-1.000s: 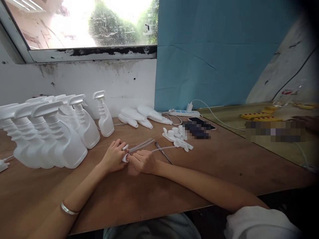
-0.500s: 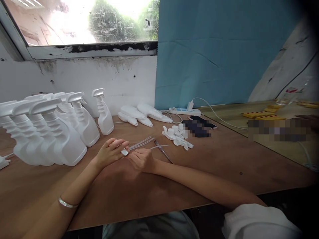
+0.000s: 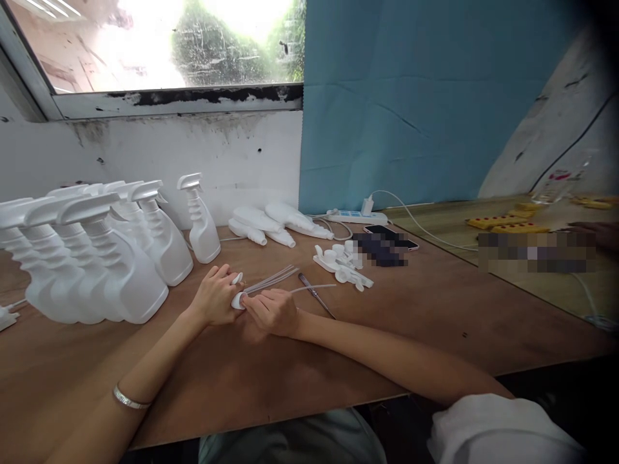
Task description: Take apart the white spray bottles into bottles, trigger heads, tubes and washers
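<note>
My left hand (image 3: 216,298) is closed around a white trigger spray head (image 3: 238,300), whose round collar faces my right hand. Most of the spray head is hidden inside the fingers. My right hand (image 3: 275,312) pinches a thin clear dip tube (image 3: 316,287) close to that collar, and the tube's long end sticks out to the right behind the hand. I cannot tell whether its near end is inside the collar. Just beyond the hands lie several loose dip tubes (image 3: 273,278). To the right is a slim screwdriver-like tool (image 3: 314,293).
Assembled white spray bottles (image 3: 140,277) stand at left, one bottle (image 3: 204,235) apart. Bottles without heads (image 3: 256,218) lie by the wall. White spray heads (image 3: 341,261) are piled right of centre, near a phone (image 3: 394,237) and power strip (image 3: 355,217). Another person's hand (image 3: 597,233) is far right.
My left hand has turned, so the spray head's collar now shows toward the right hand. The tube's free end reaches slightly farther right. The view has shifted a little.
</note>
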Tool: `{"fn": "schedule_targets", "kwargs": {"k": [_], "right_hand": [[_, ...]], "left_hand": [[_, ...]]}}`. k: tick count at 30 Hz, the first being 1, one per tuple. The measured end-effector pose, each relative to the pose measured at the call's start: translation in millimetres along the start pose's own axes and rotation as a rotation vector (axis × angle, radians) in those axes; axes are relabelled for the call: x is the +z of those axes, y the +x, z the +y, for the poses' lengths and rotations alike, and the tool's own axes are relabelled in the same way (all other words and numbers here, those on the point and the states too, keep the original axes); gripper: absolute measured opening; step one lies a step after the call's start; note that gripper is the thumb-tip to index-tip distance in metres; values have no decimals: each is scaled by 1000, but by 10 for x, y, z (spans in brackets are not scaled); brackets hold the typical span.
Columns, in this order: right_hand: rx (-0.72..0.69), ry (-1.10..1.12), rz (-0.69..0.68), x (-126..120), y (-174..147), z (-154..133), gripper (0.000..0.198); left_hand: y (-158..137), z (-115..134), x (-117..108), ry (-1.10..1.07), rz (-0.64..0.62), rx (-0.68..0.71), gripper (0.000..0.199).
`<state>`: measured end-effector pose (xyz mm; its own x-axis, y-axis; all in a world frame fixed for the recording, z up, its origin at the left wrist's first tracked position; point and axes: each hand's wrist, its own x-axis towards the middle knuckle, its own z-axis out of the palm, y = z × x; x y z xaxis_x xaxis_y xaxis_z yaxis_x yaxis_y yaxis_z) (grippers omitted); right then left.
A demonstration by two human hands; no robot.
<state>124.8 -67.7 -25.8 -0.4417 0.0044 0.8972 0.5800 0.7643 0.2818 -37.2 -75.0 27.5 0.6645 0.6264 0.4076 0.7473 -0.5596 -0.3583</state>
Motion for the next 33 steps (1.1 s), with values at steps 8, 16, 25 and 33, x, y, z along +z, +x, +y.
{"fn": "schedule_targets", "kwargs": {"k": [8,16,25,33], "right_hand": [[-34,-30,17,-13,-5,3,15],[-53,19,-19,-8,-21,23,22],[-53,62,-2,-90,50,-1,23],[-158,28,-15,-77,42,108,23]], "left_hand": [[-15,116,-40,-46,-89,-118,17],[-44,-9,24,113,144,98,15],[-136,-58,55,220,407,199,21],[-170,-69,135,81,262,102,31]]}}
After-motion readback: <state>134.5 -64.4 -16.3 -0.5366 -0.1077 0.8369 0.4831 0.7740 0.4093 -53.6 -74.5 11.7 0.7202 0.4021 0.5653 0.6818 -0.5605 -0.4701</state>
